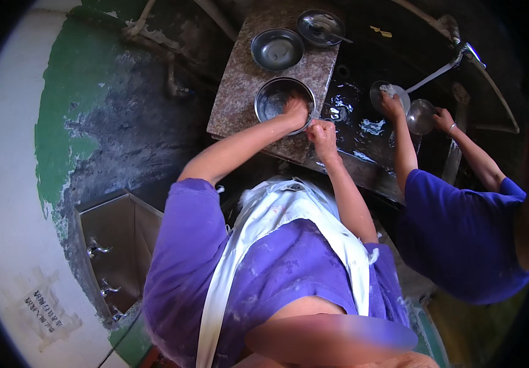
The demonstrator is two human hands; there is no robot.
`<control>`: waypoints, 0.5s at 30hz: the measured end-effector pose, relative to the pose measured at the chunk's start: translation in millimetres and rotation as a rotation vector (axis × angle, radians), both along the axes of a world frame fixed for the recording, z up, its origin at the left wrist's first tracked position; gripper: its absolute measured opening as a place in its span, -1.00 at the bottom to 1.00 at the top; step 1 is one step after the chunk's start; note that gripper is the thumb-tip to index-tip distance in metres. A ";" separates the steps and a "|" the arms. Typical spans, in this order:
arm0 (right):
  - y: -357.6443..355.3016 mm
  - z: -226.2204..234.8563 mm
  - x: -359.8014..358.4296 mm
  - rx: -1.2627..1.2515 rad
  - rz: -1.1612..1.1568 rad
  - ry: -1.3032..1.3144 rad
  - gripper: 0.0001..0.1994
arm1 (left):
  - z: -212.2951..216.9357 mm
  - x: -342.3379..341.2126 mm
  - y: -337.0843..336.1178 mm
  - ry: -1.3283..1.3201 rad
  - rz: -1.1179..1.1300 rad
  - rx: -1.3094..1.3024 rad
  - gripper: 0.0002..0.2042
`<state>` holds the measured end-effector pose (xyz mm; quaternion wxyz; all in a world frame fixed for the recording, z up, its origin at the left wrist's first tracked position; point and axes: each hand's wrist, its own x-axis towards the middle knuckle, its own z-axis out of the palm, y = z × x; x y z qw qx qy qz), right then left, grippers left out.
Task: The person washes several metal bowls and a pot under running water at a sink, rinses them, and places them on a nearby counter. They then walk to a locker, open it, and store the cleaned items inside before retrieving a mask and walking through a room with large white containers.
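Note:
A round metal bowl (266, 98) sits near the front end of a speckled stone slab. My left hand (296, 109) reaches over its rim and down inside; its fingers are smeared, so whether they hold anything does not show. Closed at the bowl's right rim is my right hand (323, 136), its fingers curled on the edge. Behind, on the same slab, stands a second metal bowl (277, 49) with a little liquid in it. A third, shallower metal bowl (321, 27) holds a spoon-like utensil at the far right corner.
To the right, a dark wet basin (372, 127) adjoins the slab (234, 101). A co-worker's hands (392, 105) hold a bowl (422, 116) and a pale dish by a running tap (473, 55). At lower left is a metal sink (110, 224) with several taps.

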<state>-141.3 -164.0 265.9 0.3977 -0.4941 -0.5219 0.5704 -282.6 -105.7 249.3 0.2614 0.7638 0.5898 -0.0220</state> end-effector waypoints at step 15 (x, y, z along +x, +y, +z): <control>28.4 -5.2 -6.7 0.046 0.117 -0.048 -0.59 | 79.5 -47.2 -2.0 1.094 -0.916 0.044 -0.64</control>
